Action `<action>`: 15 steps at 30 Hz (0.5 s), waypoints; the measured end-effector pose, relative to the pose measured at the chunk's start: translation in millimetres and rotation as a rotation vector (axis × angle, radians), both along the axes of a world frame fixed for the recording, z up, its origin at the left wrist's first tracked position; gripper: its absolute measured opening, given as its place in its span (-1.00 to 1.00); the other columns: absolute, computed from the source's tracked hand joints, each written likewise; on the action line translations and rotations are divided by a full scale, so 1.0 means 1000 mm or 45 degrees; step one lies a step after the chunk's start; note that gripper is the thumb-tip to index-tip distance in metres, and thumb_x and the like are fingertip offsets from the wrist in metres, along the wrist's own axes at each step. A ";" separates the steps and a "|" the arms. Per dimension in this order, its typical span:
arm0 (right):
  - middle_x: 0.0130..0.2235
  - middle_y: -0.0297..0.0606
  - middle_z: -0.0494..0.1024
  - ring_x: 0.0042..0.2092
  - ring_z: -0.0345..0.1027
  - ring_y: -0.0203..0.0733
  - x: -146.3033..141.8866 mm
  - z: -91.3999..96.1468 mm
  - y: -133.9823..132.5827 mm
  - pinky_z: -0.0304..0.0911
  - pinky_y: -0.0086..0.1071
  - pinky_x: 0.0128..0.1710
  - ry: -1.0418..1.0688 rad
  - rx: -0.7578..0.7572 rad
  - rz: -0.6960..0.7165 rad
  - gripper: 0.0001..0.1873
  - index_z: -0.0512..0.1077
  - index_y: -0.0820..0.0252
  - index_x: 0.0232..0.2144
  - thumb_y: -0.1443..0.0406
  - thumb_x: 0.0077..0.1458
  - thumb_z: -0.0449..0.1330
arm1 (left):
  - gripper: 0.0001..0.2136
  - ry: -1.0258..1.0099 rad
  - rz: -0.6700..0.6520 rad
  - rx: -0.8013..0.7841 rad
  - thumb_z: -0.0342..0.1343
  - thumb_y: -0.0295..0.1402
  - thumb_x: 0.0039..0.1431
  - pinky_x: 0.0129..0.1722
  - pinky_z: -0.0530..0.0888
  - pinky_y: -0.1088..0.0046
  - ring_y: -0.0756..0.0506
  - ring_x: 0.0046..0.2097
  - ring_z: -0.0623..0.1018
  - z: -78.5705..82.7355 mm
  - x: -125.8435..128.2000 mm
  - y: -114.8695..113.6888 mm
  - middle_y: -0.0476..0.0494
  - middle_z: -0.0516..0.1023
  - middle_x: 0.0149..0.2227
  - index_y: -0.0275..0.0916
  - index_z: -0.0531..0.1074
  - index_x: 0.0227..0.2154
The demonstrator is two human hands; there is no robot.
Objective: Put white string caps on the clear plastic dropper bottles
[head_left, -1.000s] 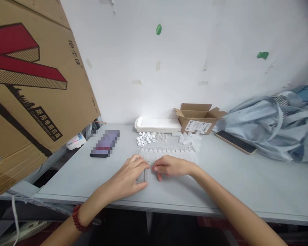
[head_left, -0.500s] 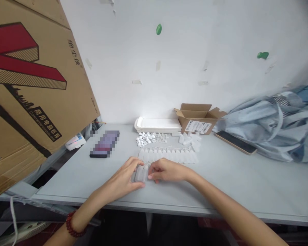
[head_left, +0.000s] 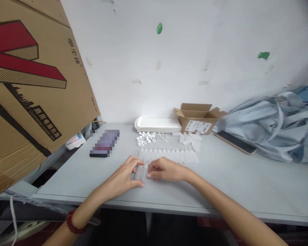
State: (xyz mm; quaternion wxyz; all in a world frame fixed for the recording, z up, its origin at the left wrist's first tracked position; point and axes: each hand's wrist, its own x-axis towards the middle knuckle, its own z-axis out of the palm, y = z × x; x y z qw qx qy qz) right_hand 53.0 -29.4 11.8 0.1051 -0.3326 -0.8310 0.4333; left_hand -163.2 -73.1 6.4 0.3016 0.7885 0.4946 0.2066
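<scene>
A few small translucent plastic bottles (head_left: 141, 173) lie side by side on the desk between my hands. My left hand (head_left: 125, 174) curves around them from the left, fingers at their top ends and thumb by their bottom ends. Against the right side of this group, my right hand (head_left: 160, 169) has its thumb and fingertips closed on the outermost bottle; its fingers partly hide the contact. Just beyond is a long row of similar bottles (head_left: 173, 156) with thin tips. Behind the row are a pile of white caps (head_left: 145, 138), small clear pieces (head_left: 162, 137) and loose translucent pieces (head_left: 190, 138).
A white stack (head_left: 159, 125) and an open cardboard box (head_left: 199, 119) stand against the wall. One phone (head_left: 104, 144) lies left, another phone (head_left: 235, 142) right by a blue-grey cloth heap (head_left: 267, 126). A large carton (head_left: 38, 99) leans at left. The desk's front edge (head_left: 169, 209) runs below my forearms.
Both hands stay almost in place around the bottles. The bottles between them look slightly shifted to the left, with my left thumb a touch further left.
</scene>
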 end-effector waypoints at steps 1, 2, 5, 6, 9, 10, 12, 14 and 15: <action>-0.52 -0.32 0.49 -0.52 0.18 -0.37 0.001 0.002 0.000 0.07 -0.50 -0.53 0.011 -0.002 -0.006 -0.76 0.46 0.28 -0.36 0.20 0.09 0.13 | -0.56 0.002 0.002 0.000 0.21 -0.20 -0.05 -0.23 0.40 0.40 -0.08 -0.21 0.41 0.001 -0.001 0.000 -0.07 0.34 -0.09 -0.09 0.33 -0.06; -0.51 -0.31 0.50 -0.52 0.18 -0.37 0.002 0.005 0.001 0.06 -0.50 -0.53 0.028 -0.001 -0.016 -0.76 0.47 0.28 -0.35 0.19 0.09 0.13 | -0.57 0.000 0.007 0.002 0.21 -0.19 -0.05 -0.24 0.39 0.41 -0.08 -0.22 0.41 0.003 -0.001 0.001 -0.07 0.35 -0.11 -0.09 0.34 -0.07; -0.49 -0.30 0.51 -0.52 0.18 -0.37 0.012 0.016 0.007 0.07 -0.49 -0.53 0.107 0.021 -0.100 -0.75 0.47 0.27 -0.35 0.19 0.10 0.12 | -0.63 -0.014 0.055 0.016 0.15 -0.14 0.01 -0.29 0.39 0.42 -0.06 -0.29 0.41 0.010 -0.001 0.007 -0.07 0.38 -0.20 -0.13 0.38 -0.12; -0.49 -0.30 0.51 -0.52 0.18 -0.37 0.017 0.019 0.011 0.08 -0.49 -0.53 0.133 0.043 -0.159 -0.75 0.46 0.27 -0.35 0.20 0.11 0.10 | -0.66 -0.022 0.079 0.031 0.12 -0.13 0.04 -0.30 0.39 0.42 -0.05 -0.32 0.41 0.014 0.000 0.010 -0.08 0.39 -0.22 -0.15 0.39 -0.13; -0.48 -0.29 0.52 -0.54 0.19 -0.36 0.037 0.026 0.028 0.09 -0.48 -0.53 0.161 0.211 -0.436 -0.76 0.45 0.26 -0.37 0.22 0.13 0.06 | -0.72 -0.063 0.130 0.114 0.06 -0.15 0.08 -0.31 0.38 0.42 -0.06 -0.31 0.42 0.024 0.008 0.024 -0.10 0.44 -0.22 -0.17 0.43 -0.20; -0.46 -0.28 0.53 -0.52 0.23 -0.34 0.045 0.026 0.035 0.11 -0.47 -0.52 0.140 0.306 -0.528 -0.76 0.45 0.25 -0.36 0.22 0.14 0.05 | -0.75 -0.080 0.138 0.139 0.05 -0.18 0.09 -0.32 0.38 0.43 -0.06 -0.29 0.43 0.026 0.012 0.031 -0.10 0.46 -0.20 -0.18 0.44 -0.24; -0.42 -0.26 0.56 -0.45 0.32 -0.29 0.061 0.022 0.051 0.15 -0.45 -0.44 -0.007 0.570 -0.723 -0.77 0.45 0.24 -0.37 0.28 0.16 0.02 | -0.79 -0.104 0.157 0.170 0.03 -0.21 0.10 -0.32 0.37 0.44 -0.07 -0.28 0.44 0.029 0.024 0.047 -0.09 0.49 -0.19 -0.20 0.45 -0.30; -0.35 -0.23 0.58 -0.33 0.39 -0.23 0.077 0.014 0.065 0.17 -0.44 -0.34 -0.318 0.823 -0.864 -0.80 0.47 0.22 -0.32 0.34 0.14 0.03 | -0.82 -0.101 0.152 0.214 0.03 -0.27 0.07 -0.32 0.37 0.44 -0.07 -0.28 0.45 0.028 0.039 0.065 -0.10 0.52 -0.22 -0.21 0.47 -0.35; -0.32 -0.18 0.58 -0.28 0.41 -0.18 0.085 0.010 0.071 0.17 -0.41 -0.32 -0.391 0.851 -0.905 -0.80 0.48 0.23 -0.31 0.37 0.12 0.04 | -0.83 -0.089 0.140 0.244 0.03 -0.29 0.05 -0.32 0.37 0.44 -0.07 -0.30 0.45 0.026 0.047 0.075 -0.10 0.54 -0.25 -0.22 0.48 -0.38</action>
